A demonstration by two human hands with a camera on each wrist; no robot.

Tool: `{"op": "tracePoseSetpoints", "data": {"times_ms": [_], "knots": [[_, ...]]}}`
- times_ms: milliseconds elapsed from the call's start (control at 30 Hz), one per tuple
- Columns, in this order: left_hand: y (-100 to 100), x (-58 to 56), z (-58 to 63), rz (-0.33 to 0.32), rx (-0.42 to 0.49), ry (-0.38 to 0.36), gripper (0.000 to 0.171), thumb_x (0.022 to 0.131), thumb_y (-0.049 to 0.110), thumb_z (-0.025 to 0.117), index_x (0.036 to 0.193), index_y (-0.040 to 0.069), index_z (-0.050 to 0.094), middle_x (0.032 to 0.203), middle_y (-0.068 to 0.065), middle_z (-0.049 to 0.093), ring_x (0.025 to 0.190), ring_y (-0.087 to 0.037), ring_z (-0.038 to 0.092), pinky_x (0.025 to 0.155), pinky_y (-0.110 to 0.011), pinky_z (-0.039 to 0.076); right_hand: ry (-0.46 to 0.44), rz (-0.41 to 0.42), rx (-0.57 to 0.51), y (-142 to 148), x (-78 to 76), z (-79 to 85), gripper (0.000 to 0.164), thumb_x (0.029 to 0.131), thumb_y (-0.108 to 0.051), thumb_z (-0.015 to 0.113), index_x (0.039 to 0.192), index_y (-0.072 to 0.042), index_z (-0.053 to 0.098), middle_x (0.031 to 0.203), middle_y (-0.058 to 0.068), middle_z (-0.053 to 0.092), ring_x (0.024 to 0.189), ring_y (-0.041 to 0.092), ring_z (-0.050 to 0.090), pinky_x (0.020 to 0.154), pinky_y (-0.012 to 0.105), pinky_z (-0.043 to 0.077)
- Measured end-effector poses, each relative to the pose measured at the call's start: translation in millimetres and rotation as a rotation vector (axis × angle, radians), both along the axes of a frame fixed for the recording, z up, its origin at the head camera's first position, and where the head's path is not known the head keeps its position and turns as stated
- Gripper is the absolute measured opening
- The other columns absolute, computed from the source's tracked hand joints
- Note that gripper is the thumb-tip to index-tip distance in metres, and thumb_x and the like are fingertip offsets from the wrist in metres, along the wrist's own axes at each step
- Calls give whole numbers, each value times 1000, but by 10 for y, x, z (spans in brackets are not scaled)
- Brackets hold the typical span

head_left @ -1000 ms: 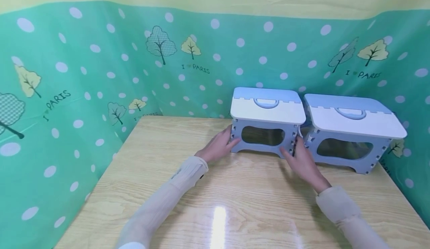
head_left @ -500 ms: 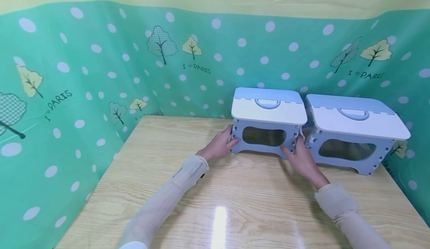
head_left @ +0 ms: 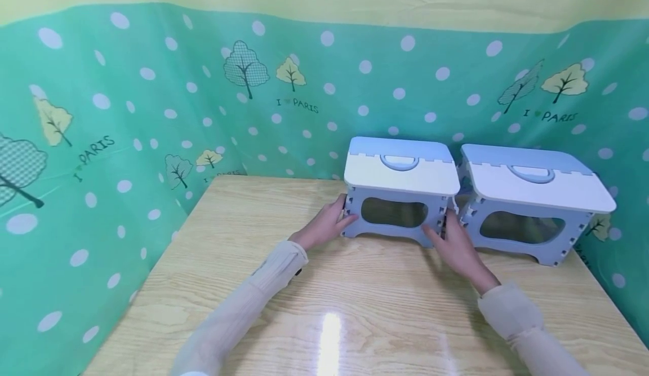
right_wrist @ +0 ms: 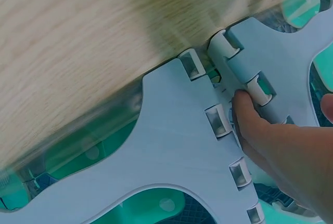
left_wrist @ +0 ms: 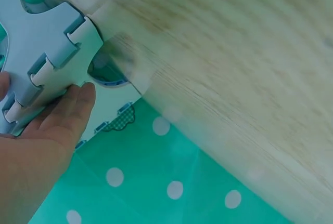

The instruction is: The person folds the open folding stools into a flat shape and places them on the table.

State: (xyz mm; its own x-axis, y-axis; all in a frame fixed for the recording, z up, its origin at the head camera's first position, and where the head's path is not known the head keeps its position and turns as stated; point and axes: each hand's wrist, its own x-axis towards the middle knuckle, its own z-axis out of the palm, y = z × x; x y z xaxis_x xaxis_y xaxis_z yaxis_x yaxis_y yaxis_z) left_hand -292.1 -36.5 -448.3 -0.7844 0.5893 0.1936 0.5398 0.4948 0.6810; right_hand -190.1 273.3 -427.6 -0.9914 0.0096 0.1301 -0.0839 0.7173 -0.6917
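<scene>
A small folding step stool [head_left: 400, 176], blue with a white front half on its top and a built-in handle, stands upright at the back of the table. My left hand [head_left: 323, 224] grips its left end, thumb on the front panel and fingers along the side, as the left wrist view shows. At the other end, my right hand [head_left: 457, 252] holds the right side with its thumb at the front leg. In the right wrist view the fingers of that hand [right_wrist: 281, 146] reach into the narrow gap between this stool and a larger matching stool [head_left: 539, 189].
The larger stool stands close on the right, angled slightly. Behind both hangs a green dotted curtain [head_left: 284, 133] with printed trees, which also runs along the left side. The wooden table [head_left: 243, 212] stretches toward me, with a bright light reflection near its front.
The small stool has shifted slightly to the left and toward me, with both hands staying on it. My left hand has moved a little left along with it. The larger stool stays in place.
</scene>
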Motion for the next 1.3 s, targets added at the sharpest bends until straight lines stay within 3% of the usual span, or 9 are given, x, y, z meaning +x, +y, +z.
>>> {"op": "tracePoseSetpoints", "data": {"times_ms": [267, 367, 433, 533, 633, 733, 867, 1033, 1300], "knots": [[-105, 190, 22, -5, -28, 3, 59, 105, 37, 49, 152, 9, 28, 139, -8, 58, 121, -15, 60, 100, -27, 49, 29, 23, 18, -26, 114, 8, 74, 104, -36, 51, 158, -2, 12, 101, 19, 52, 85, 27, 53, 64, 36, 48], [-141, 262, 19, -6, -41, 14, 58, 105, 38, 48, 151, 8, 30, 136, -8, 60, 118, -15, 62, 99, -26, 50, 38, 41, 23, -34, 152, -4, 57, 104, -34, 54, 146, -1, 34, 89, 16, 53, 73, 23, 53, 57, 32, 47], [-167, 309, 14, -6, -49, 21, 58, 105, 39, 48, 150, 7, 31, 134, -8, 62, 116, -15, 63, 98, -26, 51, 44, 56, 17, -40, 176, -9, 39, 103, -33, 55, 126, -2, 47, 78, 11, 51, 63, 19, 49, 51, 29, 44], [-211, 390, 12, -13, -57, 27, 59, 105, 40, 47, 150, 6, 31, 132, -9, 63, 114, -16, 64, 97, -27, 52, 60, 82, 6, -54, 222, -8, 28, 102, -30, 58, 106, -4, 49, 70, 7, 46, 56, 16, 44, 47, 26, 41], [-262, 480, 11, -19, -51, 25, 60, 105, 42, 47, 151, 7, 30, 131, -7, 64, 113, -15, 65, 97, -28, 52, 84, 104, -8, -71, 282, -4, 34, 101, -28, 60, 119, -1, 50, 80, 9, 51, 68, 20, 52, 54, 28, 48], [-325, 577, 4, -18, -48, 16, 60, 105, 44, 46, 150, 9, 30, 125, -4, 66, 106, -10, 66, 95, -27, 52, 86, 129, -18, -82, 356, -10, 54, 101, -30, 60, 140, 2, 40, 102, 20, 58, 93, 35, 62, 72, 41, 58], [-409, 706, -15, -23, -42, 2, 60, 104, 46, 46, 149, 9, 31, 119, -1, 68, 99, -6, 66, 91, -25, 54, 49, 167, -54, -92, 459, -23, 68, 102, -34, 58, 150, 4, 29, 136, 31, 49, 126, 50, 49, 94, 57, 51], [-477, 839, -26, -33, -45, 12, 62, 104, 48, 45, 150, 9, 30, 131, -3, 64, 113, -10, 63, 98, -30, 51, 33, 190, -82, -109, 572, -54, 75, 101, -35, 59, 155, -1, 20, 150, 30, 36, 133, 52, 41, 99, 62, 44], [-560, 1032, -22, -34, -28, -6, 61, 104, 45, 46, 151, 9, 27, 143, -6, 55, 128, -14, 53, 106, -35, 45, 9, 210, -120, -172, 732, -81, 80, 100, -34, 61, 156, -1, 14, 152, 31, 34, 135, 52, 37, 100, 60, 43]]}}
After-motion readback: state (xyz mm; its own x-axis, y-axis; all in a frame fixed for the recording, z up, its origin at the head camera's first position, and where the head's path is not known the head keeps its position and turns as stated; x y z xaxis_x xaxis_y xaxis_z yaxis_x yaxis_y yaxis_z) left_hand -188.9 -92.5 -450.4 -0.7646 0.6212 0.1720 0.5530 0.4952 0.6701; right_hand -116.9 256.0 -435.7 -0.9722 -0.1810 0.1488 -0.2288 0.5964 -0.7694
